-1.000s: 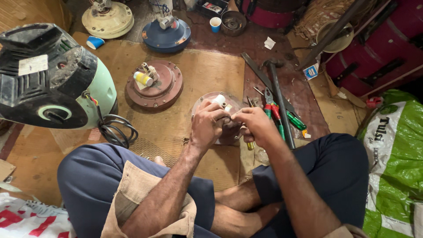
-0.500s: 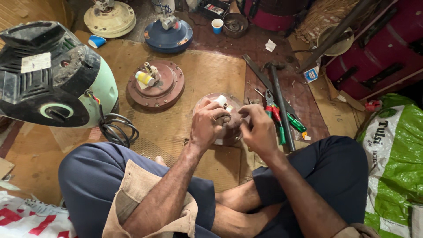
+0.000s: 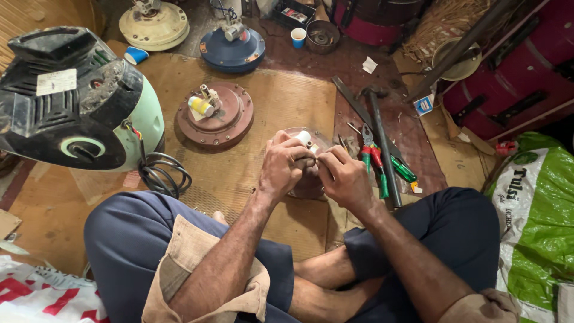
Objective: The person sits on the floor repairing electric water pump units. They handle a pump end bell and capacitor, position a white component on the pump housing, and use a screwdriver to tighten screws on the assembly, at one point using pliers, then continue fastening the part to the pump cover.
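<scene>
I sit cross-legged on a mat. My left hand (image 3: 282, 169) and my right hand (image 3: 345, 177) meet over a round brown motor housing (image 3: 303, 186) on the floor in front of me. The left fingers pinch a small white cylindrical part (image 3: 304, 138) at its top. My right fingertips press against the same spot, holding something thin that I cannot make out. The hands hide most of the housing.
A brown fan motor disc (image 3: 216, 114) with a yellow part lies ahead left. A green and black appliance (image 3: 78, 101) with a coiled cable stands at left. Pliers, a screwdriver and a hammer (image 3: 379, 143) lie right of my hands. Blue and cream motor housings sit farther back.
Both hands stay on the housing. The right fingers have shifted slightly closer to the white part; the view has tilted a little.
</scene>
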